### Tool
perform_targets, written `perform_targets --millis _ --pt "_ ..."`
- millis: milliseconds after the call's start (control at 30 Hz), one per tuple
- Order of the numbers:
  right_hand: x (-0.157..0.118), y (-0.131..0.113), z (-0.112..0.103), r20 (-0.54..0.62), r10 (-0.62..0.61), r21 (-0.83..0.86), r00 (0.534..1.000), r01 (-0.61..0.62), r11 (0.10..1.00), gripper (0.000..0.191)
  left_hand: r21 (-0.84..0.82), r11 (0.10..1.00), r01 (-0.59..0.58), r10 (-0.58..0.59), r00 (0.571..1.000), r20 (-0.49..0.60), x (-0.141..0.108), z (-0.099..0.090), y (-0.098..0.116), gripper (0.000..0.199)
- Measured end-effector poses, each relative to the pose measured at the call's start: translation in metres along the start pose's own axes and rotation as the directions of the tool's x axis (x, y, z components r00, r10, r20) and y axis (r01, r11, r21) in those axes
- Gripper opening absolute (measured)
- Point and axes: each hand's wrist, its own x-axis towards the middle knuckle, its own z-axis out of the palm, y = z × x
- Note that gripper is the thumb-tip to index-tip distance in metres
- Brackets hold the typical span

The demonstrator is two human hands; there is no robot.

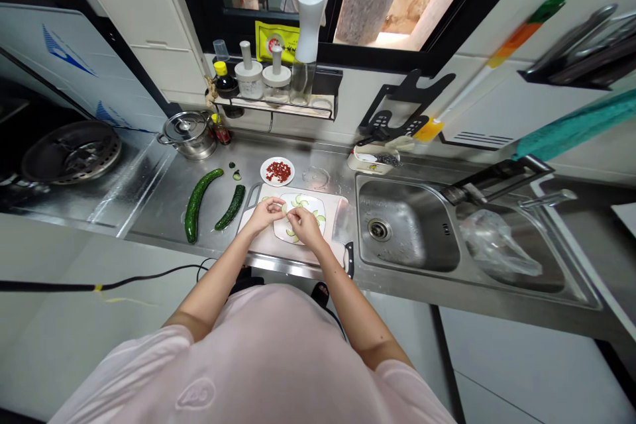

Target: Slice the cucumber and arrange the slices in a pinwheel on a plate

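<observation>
My left hand (267,214) and my right hand (303,225) meet over a white square plate (314,201). Between their fingertips is a small pale green cucumber slice (284,209), pinched from both sides. More cucumber slices (299,201) lie around the plate's rim. Under the plate is a light cutting board (265,246). A knife (349,258) with a black handle rests at the board's right end. To the left lie a whole cucumber (197,204) and a shorter cut cucumber (230,207), with small cucumber ends (237,175) behind them.
Behind the board stands a white dish (277,171) of chopped red pieces. A steel pot (187,134) is at the back left, near a black pan (72,151). On the right is a steel sink (407,225); a plastic bag (499,245) lies in its second basin. Above hangs a seasoning shelf (278,106).
</observation>
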Motion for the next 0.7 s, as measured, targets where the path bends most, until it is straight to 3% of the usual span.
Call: perform_targets --millis 433,700 --pt "0.0060 0.0021 0.0005 0.057 0.152 0.161 0.987 -0.159 0.974 0.018 0.041 0.998 -0.052 0.049 0.997 0.052 0.0014 0.0004 0.0068 0.047" --pt "0.0105 0.0093 0.0055 0.087 0.181 0.272 0.980 -0.198 0.942 0.019 0.051 0.995 -0.088 0.085 0.995 0.059 0.0017 0.0009 0.0064 0.046"
